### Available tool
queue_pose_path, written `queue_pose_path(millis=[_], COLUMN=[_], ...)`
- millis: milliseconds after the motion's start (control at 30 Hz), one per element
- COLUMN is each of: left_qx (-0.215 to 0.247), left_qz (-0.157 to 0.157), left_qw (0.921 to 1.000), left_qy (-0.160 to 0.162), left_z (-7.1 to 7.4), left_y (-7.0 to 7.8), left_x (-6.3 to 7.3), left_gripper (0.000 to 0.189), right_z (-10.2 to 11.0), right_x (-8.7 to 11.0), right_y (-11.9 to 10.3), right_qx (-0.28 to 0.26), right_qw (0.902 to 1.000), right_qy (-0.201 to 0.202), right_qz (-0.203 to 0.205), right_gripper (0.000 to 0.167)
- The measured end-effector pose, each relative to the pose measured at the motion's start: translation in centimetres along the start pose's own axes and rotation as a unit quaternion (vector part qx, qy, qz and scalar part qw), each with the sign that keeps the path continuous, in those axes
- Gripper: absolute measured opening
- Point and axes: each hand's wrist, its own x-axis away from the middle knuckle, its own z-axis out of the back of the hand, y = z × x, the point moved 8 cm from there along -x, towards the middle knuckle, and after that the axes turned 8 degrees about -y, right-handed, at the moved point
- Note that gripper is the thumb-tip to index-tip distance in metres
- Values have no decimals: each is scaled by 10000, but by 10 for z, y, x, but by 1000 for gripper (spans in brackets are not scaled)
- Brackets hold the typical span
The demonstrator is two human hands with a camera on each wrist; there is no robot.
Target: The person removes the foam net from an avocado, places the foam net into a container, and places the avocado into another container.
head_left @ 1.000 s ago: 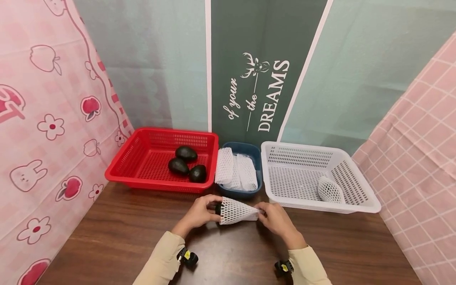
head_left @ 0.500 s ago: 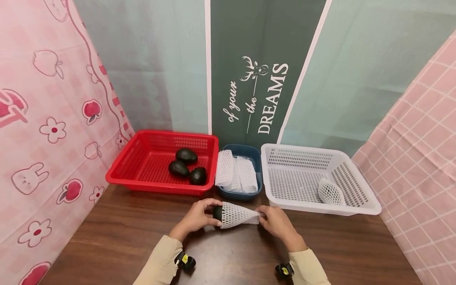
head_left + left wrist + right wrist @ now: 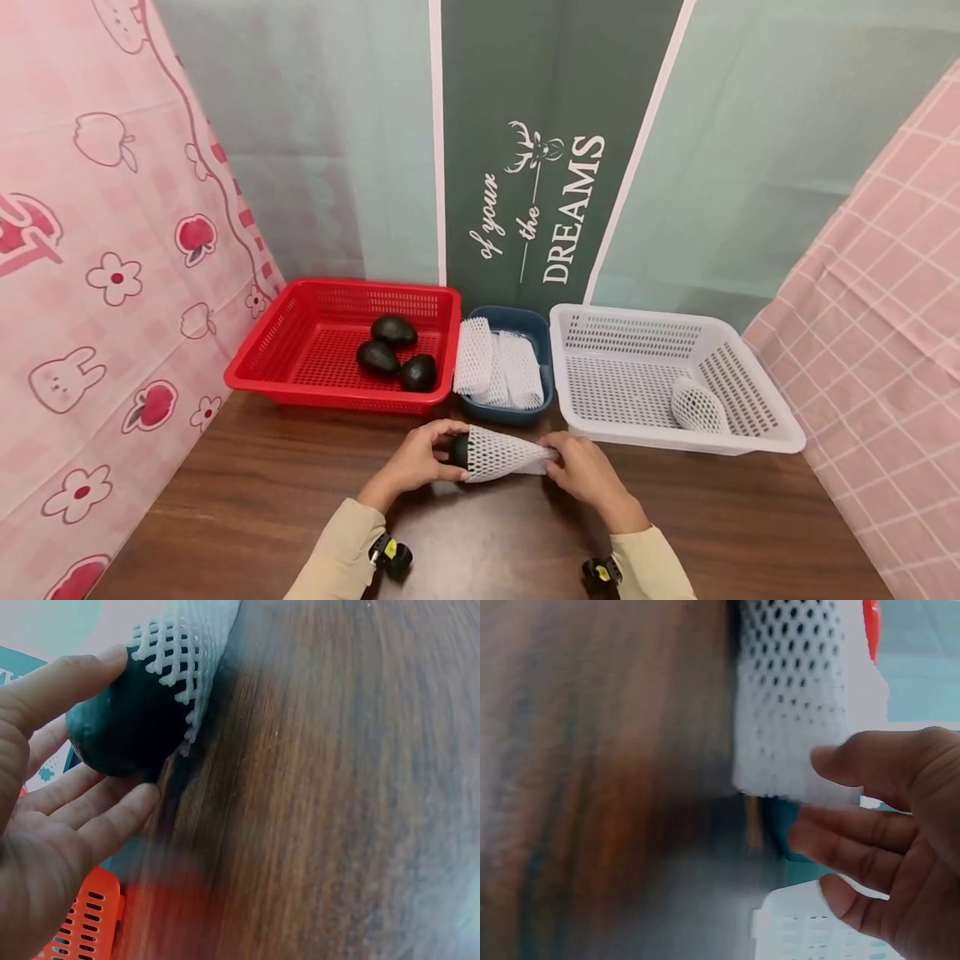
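Observation:
Close over the wooden table [image 3: 480,533], a dark green avocado [image 3: 120,727] lies partly inside a white foam net sleeve [image 3: 501,456]. Its bare rounded end sticks out on the left, where my left hand [image 3: 411,461] holds it between thumb and fingers. The net's edge crosses the avocado just past my thumb tip in the left wrist view. On the other side my right hand [image 3: 588,472] pinches the narrowed, flattened end of the sleeve between thumb and fingers.
At the back left, a red basket [image 3: 251,381] holds several loose avocados [image 3: 378,357]. Folded foam nets [image 3: 519,367] fill a small blue bin [image 3: 546,385] in the middle. A white basket [image 3: 600,427] on the right contains one netted avocado [image 3: 699,407].
More of the avocado's bare end shows between my left fingers than a second ago. Both hands keep their grips, and the whole head view has shifted slightly downward.

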Motion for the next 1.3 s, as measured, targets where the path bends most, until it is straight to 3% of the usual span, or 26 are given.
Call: queue_pose_path(millis=[167,367,533,767,867,1000,1200,1300], left_qx=[-298,-143,-114,-347,-362,-396,-305,-294], left_qz=[-102,40,-20,89,150,149,37,63], left_qw=[9995,9998,9998,9991,9990,9989,9994,9995], left_qy=[101,114,159,223,203,207,147,134], left_z=[1,0,0,-3,-4,-4,-4,-4], left_y=[6,4,2,-33,-36,-31,-1,6], left_x=[0,-1,-3,-10,-11,-11,-7,-5], left_gripper=[57,50,37,41,43,43,41,40], right_z=[1,0,-1,-10,-13,-12,-11,-10], right_x=[-4,-8,-12,-17,-18,-18,-18,-18], right_y=[-1,-9,-17,-22,-26,-30,-30,-30], right_qx=[-73,-188,-297,-492,-395,-260,-208,-220], right_qw=[9999,9993,9979,9965,9962,9963,9967,9966], right_qy=[-127,-124,-44,-263,-226,-113,-11,17], right_qz=[32,308,580,625,746,813,784,799], right_gripper=[33,37,38,33,28,22,21,21])
